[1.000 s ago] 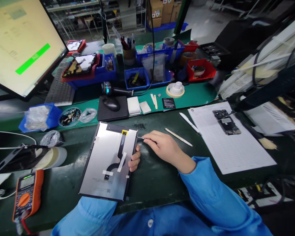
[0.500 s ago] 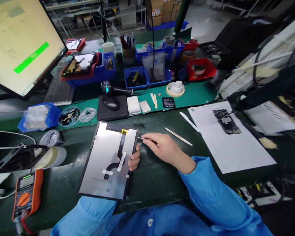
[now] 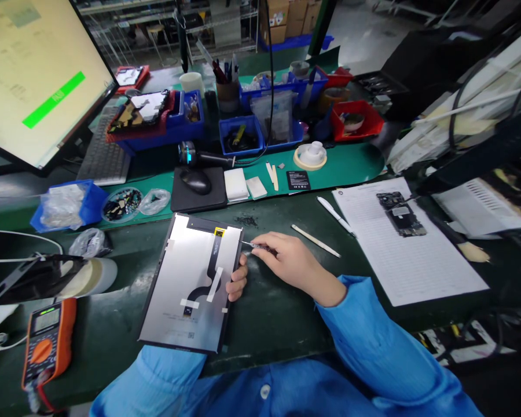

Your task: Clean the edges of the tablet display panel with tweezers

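A silver display panel (image 3: pixel 191 278) with a black flex cable on its back lies tilted on the dark green bench in front of me. My left hand (image 3: pixel 237 281) reaches from under the panel, its fingers curled over the right edge. My right hand (image 3: pixel 292 263) rests on the bench just right of the panel, pinched on thin metal tweezers (image 3: pixel 252 245). Their tip touches the panel's upper right edge, near a yellow tab (image 3: pixel 219 233).
A white stick (image 3: pixel 315 241), a pen (image 3: pixel 333 215) and a paper sheet (image 3: pixel 410 249) carrying a circuit board (image 3: pixel 400 214) lie to the right. An orange multimeter (image 3: pixel 47 341) and tape rolls (image 3: pixel 91 275) sit left. Mouse (image 3: pixel 195 180), blue bins (image 3: pixel 241 134), keyboard and monitor (image 3: pixel 39 81) stand behind.
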The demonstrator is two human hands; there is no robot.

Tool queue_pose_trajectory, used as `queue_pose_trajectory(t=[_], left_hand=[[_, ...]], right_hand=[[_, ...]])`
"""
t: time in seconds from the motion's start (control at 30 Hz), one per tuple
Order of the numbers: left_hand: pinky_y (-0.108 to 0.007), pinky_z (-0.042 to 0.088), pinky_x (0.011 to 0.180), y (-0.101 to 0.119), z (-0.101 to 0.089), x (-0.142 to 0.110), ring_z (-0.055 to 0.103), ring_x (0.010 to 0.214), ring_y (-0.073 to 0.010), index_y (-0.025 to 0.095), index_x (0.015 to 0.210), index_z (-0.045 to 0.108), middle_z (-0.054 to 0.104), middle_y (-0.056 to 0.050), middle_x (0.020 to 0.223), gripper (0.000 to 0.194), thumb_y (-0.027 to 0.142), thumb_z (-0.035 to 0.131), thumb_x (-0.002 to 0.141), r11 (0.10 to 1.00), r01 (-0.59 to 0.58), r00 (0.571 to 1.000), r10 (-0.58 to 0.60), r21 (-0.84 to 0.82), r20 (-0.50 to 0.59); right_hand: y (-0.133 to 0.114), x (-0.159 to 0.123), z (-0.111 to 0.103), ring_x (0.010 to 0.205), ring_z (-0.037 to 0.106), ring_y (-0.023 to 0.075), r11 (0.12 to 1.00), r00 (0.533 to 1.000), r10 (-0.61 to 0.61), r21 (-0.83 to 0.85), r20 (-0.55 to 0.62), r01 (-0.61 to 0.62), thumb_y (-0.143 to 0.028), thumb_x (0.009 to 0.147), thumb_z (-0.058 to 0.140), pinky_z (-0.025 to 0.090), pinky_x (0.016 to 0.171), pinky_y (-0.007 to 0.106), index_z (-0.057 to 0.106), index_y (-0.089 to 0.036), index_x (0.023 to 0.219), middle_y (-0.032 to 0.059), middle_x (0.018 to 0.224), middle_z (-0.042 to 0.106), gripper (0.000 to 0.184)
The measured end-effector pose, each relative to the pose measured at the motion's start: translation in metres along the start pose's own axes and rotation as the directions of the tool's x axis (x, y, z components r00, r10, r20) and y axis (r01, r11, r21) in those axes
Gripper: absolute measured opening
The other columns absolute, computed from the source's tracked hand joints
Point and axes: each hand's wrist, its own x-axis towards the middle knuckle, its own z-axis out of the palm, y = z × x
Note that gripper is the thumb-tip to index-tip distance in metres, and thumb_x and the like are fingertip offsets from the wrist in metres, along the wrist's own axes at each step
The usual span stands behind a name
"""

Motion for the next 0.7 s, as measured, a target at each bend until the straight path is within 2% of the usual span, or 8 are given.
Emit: queue_pose_trajectory(t=[0.13, 0.27, 0.37, 0.47, 0.6, 0.7], left_hand=[[-0.027, 0.051, 0.049, -0.0003, 0.0000, 0.0005, 0.056, 0.051, -0.0151, 0.015, 0.098, 0.067, 0.056, -0.004, 0.068, 0.028, 0.032, 0.045, 0.097, 1.000, 0.012, 1.000, -0.012, 0.006, -0.021], [-0.028, 0.050, 0.047, 0.0006, 0.0008, 0.0008, 0.054, 0.049, -0.0159, 0.015, 0.097, 0.066, 0.055, -0.004, 0.065, 0.030, 0.033, 0.042, 0.097, 1.000, 0.026, 0.999, -0.025, 0.015, -0.037], [-0.028, 0.050, 0.048, 0.0010, 0.0014, 0.0008, 0.055, 0.050, -0.0156, 0.015, 0.097, 0.065, 0.055, -0.004, 0.066, 0.030, 0.029, 0.039, 0.098, 0.999, 0.034, 0.999, -0.034, 0.003, -0.042], [-0.027, 0.050, 0.048, -0.0003, -0.0001, 0.0012, 0.055, 0.049, -0.0153, 0.015, 0.097, 0.066, 0.055, -0.004, 0.067, 0.028, 0.028, 0.042, 0.097, 1.000, 0.012, 1.000, -0.012, -0.001, -0.011], [-0.027, 0.048, 0.047, -0.0024, -0.0030, 0.0011, 0.054, 0.049, -0.0149, 0.015, 0.099, 0.066, 0.055, -0.003, 0.067, 0.027, 0.032, 0.046, 0.096, 1.000, -0.019, 1.000, 0.019, 0.003, 0.014], [-0.026, 0.049, 0.048, -0.0015, -0.0026, 0.0005, 0.056, 0.051, -0.0148, 0.016, 0.100, 0.066, 0.055, -0.003, 0.069, 0.026, 0.032, 0.046, 0.096, 1.000, -0.008, 1.000, 0.007, 0.014, 0.017]], right_hand=[[0.0000, -0.0002, -0.0004, 0.093, 0.072, 0.0203, 1.000, 1.000, -0.024, -0.017, -0.001, 0.024, -0.021, 0.100, 0.056, 0.054, 0.083, 0.030, 0.074, -0.021, 0.104, 0.0045, 0.100, 0.077, 0.018], [0.0000, -0.0004, 0.0007, 0.081, 0.072, 0.0179, 0.999, 0.999, 0.038, 0.038, 0.000, -0.038, -0.019, 0.094, 0.066, 0.054, 0.074, 0.027, 0.072, -0.022, 0.105, 0.0014, 0.090, 0.077, 0.013], [0.0007, 0.0002, 0.0003, 0.086, 0.071, 0.0193, 1.000, 1.000, -0.015, -0.011, -0.002, 0.015, -0.019, 0.096, 0.062, 0.053, 0.078, 0.029, 0.072, -0.021, 0.101, 0.0038, 0.095, 0.076, 0.012], [0.0011, 0.0003, -0.0002, 0.091, 0.071, 0.0204, 0.998, 0.999, -0.039, -0.043, 0.017, 0.039, -0.022, 0.101, 0.055, 0.053, 0.081, 0.030, 0.074, -0.021, 0.101, 0.0050, 0.099, 0.077, 0.018], [0.0003, -0.0001, 0.0004, 0.082, 0.072, 0.0177, 0.999, 0.999, 0.048, 0.023, 0.020, -0.048, -0.022, 0.096, 0.064, 0.054, 0.075, 0.027, 0.072, -0.023, 0.105, 0.0012, 0.091, 0.077, 0.013], [0.0003, 0.0003, 0.0002, 0.081, 0.071, 0.0180, 1.000, 1.000, 0.010, 0.000, 0.007, -0.010, -0.021, 0.095, 0.064, 0.054, 0.075, 0.028, 0.072, -0.022, 0.101, 0.0024, 0.091, 0.076, 0.010]])
